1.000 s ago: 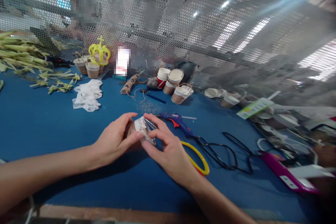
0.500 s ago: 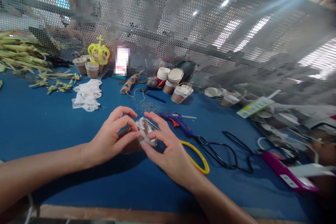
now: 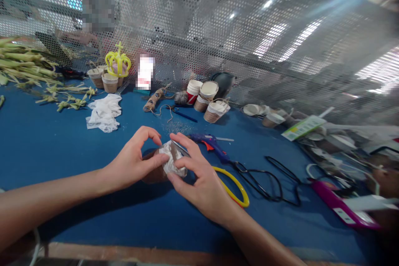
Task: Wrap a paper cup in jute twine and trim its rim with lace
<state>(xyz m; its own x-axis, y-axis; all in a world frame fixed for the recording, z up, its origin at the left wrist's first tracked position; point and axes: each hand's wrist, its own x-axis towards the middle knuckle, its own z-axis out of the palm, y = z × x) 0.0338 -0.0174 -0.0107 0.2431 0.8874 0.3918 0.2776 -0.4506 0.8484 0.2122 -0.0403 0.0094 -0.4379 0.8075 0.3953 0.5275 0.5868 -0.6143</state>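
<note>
Between my hands is a small brown cup (image 3: 152,173), tipped with its mouth to the right. Crumpled white fabric (image 3: 170,152) covers its rim. My left hand (image 3: 135,156) curves around the cup's far side, with the thumb pressing on the fabric. At the rim, my right hand (image 3: 198,174) grips with thumb and bent fingers on the fabric. A thin grey strip (image 3: 180,148) shows beside the right fingers; its kind is unclear. Just beyond the right hand lies a blue glue gun (image 3: 215,147). Partly behind the right wrist is a yellow ring (image 3: 235,185).
White lace fabric (image 3: 104,112), a twine bundle (image 3: 154,99) and several wrapped cups (image 3: 215,110) stand or lie farther back. Dried stalks (image 3: 28,62) fill the left rear. Black cable (image 3: 274,183) and a purple power strip (image 3: 343,205) lie right. A perforated metal screen (image 3: 187,20) borders the table.
The left fingers have lifted a little off the fabric, and the left thumb now lies flat across it. The fabric looks more bunched over the cup's mouth. The right hand has barely moved.
</note>
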